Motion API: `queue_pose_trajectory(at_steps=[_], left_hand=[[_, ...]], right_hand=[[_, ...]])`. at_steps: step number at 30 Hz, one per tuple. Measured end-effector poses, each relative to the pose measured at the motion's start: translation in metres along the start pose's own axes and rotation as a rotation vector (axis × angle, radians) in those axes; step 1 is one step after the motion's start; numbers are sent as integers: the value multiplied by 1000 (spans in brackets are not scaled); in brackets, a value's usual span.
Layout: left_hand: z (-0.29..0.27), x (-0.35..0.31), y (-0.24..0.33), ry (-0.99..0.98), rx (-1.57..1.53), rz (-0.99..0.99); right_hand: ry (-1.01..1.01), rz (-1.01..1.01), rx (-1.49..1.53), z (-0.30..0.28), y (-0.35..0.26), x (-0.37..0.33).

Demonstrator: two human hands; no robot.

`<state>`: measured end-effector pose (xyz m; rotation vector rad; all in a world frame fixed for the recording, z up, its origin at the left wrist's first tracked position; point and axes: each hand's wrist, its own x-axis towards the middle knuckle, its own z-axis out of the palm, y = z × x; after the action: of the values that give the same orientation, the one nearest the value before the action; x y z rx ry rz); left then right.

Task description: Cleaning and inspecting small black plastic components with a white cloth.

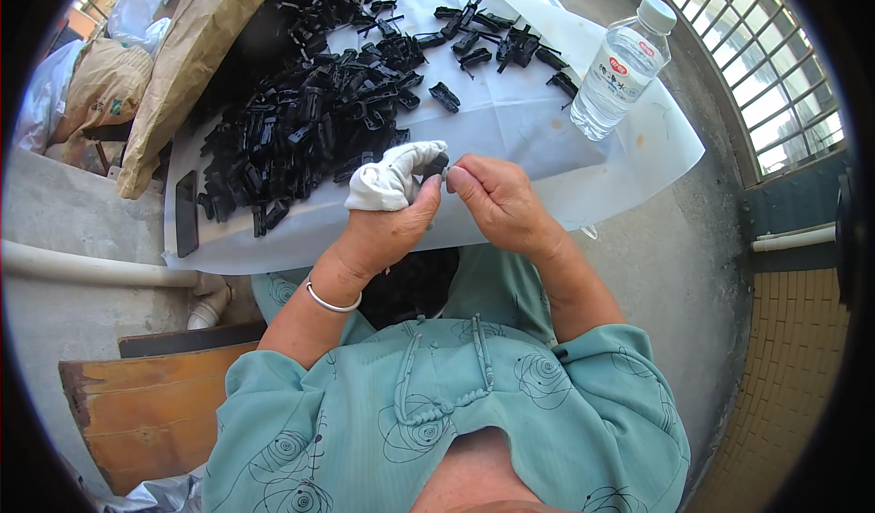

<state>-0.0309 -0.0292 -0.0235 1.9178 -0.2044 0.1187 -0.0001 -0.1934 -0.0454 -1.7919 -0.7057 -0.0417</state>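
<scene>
My left hand [394, 205], partly covered by a white cloth glove [387, 180], is closed around a small black plastic part [437, 164]. Close against it on the right, my right hand [501, 205] is bare, with thumb and forefinger pinched together at the part's edge. Whatever is between those fingertips is too small to make out. Both hands are above the near edge of a table covered with a white sheet [638, 162]. Beyond my left hand lies a large heap of similar black plastic parts [310, 117], some scattered toward the far right.
A clear water bottle [612, 89] stands on the sheet at the right. At the table's left edge lies a dark phone-like slab [186, 214]. A brown paper sack [196, 53] leans beside the heap. A white pipe [100, 265] and wooden board [164, 413] are at the left.
</scene>
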Motion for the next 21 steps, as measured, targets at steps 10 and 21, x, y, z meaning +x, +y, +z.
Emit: queue_pose_trajectory(at_steps=[10,21], left_hand=[[4,-1,-5,35,410,360],[7,-1,-3,75,486,413]], right_hand=[[28,276,419,30,16,-4],[11,260,318,31,19,-1]])
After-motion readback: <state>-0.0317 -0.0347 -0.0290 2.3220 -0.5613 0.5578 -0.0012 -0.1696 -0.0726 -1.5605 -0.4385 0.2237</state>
